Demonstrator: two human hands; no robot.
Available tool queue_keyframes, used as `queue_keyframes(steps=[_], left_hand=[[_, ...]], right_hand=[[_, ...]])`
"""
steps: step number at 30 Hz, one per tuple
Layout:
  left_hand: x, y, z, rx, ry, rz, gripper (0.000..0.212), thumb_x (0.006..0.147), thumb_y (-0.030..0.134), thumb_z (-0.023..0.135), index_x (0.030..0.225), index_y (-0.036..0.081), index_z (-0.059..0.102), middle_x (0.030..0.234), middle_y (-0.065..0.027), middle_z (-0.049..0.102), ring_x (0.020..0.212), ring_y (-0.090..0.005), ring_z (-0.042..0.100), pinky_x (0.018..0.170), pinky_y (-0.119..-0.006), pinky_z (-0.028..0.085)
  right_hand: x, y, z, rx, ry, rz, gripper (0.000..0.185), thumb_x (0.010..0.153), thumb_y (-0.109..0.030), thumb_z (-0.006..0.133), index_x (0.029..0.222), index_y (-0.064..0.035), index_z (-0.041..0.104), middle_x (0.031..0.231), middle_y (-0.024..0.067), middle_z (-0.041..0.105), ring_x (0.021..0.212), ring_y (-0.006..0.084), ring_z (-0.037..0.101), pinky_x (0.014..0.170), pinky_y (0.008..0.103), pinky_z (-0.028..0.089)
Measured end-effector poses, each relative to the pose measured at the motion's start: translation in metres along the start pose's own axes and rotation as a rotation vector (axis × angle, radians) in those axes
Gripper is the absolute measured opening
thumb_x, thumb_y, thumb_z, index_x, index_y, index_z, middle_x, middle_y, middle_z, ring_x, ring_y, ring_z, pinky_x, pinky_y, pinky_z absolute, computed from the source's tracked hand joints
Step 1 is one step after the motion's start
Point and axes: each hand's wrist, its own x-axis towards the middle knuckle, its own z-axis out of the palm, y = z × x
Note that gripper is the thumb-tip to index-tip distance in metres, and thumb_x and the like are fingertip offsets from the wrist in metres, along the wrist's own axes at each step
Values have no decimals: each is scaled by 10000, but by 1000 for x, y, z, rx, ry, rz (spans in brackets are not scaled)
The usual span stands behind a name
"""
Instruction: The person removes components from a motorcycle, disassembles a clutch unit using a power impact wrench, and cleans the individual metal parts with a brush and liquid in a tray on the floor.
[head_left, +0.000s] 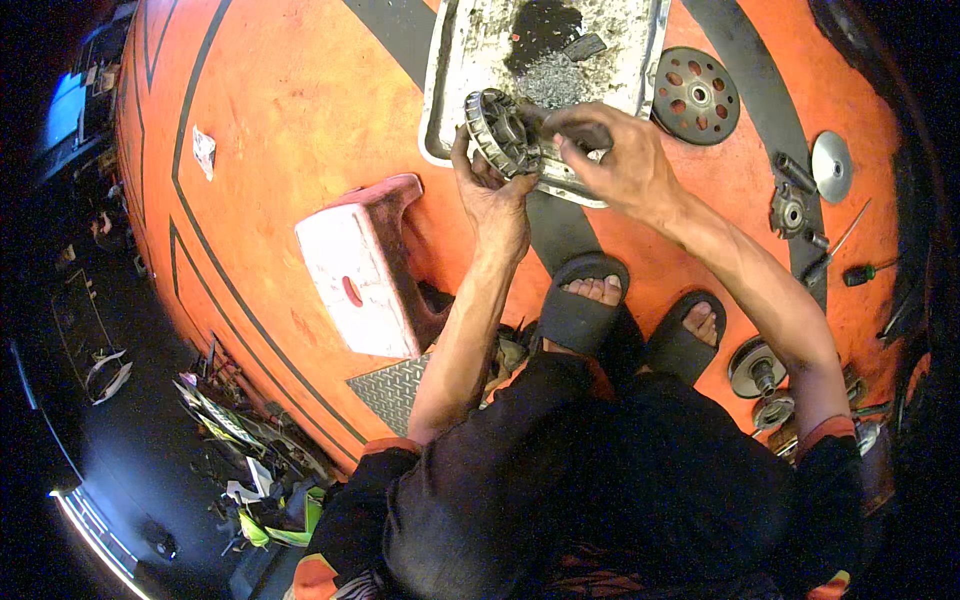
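Observation:
Over the near end of a dirty metal tray (439, 142), my left hand (491, 199) grips a round, finned metal part (499, 133), tilted, with its ribbed inner side showing. Just right of that part is my right hand (611, 154), its thumb and fingers curled towards each other; a dark thing may be at the fingertips, but I cannot tell. Grey shavings or grit (553, 81), a dark wet patch (544, 30) and a dark flat block (585, 47) lie in the tray.
A perforated clutch plate (696, 96) lies right of the tray. Farther right are a silver disc (832, 166), a small hub (790, 211) and screwdrivers (859, 275). A pulley with a shaft (757, 367) is by my right arm. A plastic stool (360, 277) stands at left.

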Motion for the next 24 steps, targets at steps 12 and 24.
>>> queue_keyframes(steps=[12,24], left_hand=[[-2,2,-2,-155,-16,-111,897,665,-187,552,1431,124,205,1240,-131,508,1067,-238,563,820,-324,534],[-3,1,-2,-133,-55,-180,695,757,-108,535,1373,88,284,1205,-173,529,1037,-320,608,857,-489,542]], right_hand=[[6,8,-14,12,-56,10,244,819,-174,640,1033,-56,651,972,157,676,870,300,669,773,390,535],[13,16,-18,58,-120,21,244,828,-196,637,1031,-63,653,982,145,678,897,317,659,818,399,516]])
